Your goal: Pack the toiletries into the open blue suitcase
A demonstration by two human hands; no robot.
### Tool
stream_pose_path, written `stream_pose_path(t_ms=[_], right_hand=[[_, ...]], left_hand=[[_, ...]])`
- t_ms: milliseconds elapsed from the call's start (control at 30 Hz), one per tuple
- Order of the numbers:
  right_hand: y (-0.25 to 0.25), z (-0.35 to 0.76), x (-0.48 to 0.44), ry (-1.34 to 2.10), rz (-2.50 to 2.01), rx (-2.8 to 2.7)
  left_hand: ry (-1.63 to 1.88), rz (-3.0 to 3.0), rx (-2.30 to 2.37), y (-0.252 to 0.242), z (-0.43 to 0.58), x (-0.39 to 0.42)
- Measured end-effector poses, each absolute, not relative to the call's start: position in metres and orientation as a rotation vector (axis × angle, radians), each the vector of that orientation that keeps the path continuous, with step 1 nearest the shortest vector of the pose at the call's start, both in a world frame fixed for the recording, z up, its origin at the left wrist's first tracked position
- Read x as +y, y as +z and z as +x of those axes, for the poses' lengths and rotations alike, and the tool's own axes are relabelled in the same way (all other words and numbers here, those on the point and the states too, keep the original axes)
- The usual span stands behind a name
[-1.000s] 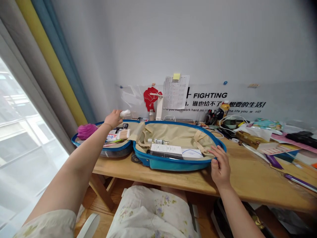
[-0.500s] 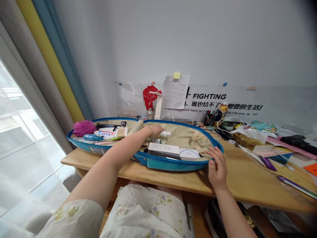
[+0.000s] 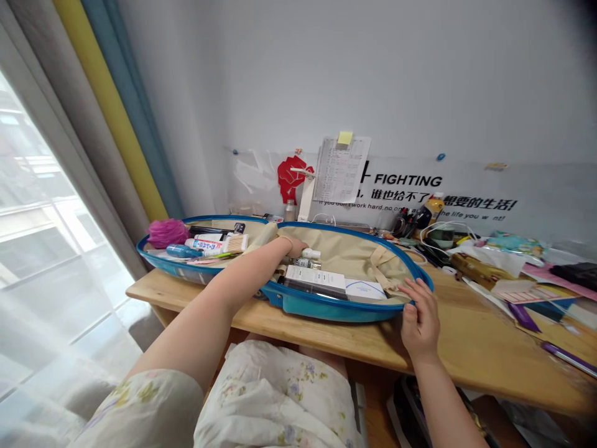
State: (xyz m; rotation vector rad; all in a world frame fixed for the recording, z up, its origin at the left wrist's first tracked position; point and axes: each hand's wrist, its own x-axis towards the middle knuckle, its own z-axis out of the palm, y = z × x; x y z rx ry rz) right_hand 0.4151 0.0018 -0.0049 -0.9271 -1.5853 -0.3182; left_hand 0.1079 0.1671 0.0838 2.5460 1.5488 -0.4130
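Observation:
An open blue suitcase (image 3: 336,311) with a beige lining lies across the desk. Inside its right half, my left hand (image 3: 293,247) is closed around the end of a small white bottle (image 3: 311,254), low beside a clear bottle (image 3: 308,264). Nearer to me, a white box (image 3: 314,277) and a second white box (image 3: 364,289) lie along the front wall, with a dark, long item (image 3: 312,289) in front. My right hand (image 3: 420,320) grips the suitcase's right rim, fingers over the edge and thumb outside.
The left half holds a pink bath puff (image 3: 168,233), a toothpaste tube (image 3: 205,244), a blue bottle (image 3: 183,251) and cotton swabs (image 3: 237,242). Papers, pens and cables clutter the right of the wooden desk (image 3: 461,336). A white lamp (image 3: 305,198) stands behind.
My left hand has lowered the white bottle slightly toward the clear bottle. My right hand stays on the rim. The whole view has shifted, so things appear a little further right.

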Motion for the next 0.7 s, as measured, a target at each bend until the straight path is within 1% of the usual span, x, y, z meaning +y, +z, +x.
stream_pose_path(t_ms=[233, 367, 467, 533, 633, 700], right_hand=[[-0.005, 0.414, 0.002, -0.296, -0.938, -1.561], [-0.007, 0.416, 0.004, -0.309, -0.925, -1.577], [-0.007, 0.417, 0.005, -0.307, -0.914, -1.584], [-0.007, 0.417, 0.004, -0.301, -0.918, -1.575], [-0.006, 0.416, 0.004, -0.297, -0.93, -1.574], [-0.006, 0.416, 0.004, -0.303, -0.923, -1.583]], left_hand=[[-0.35, 2.468, 1.588, 0.078, 0.112, 0.166], [-0.155, 2.488, 1.683, 0.097, 0.109, 0.157], [0.1, 2.463, 1.922, 0.123, 0.085, 0.155], [0.197, 2.338, 2.159, 0.136, 0.056, 0.154], [0.139, 2.047, 2.446, 0.141, 0.005, 0.151], [0.038, 1.905, 2.527, 0.135, -0.024, 0.145]])
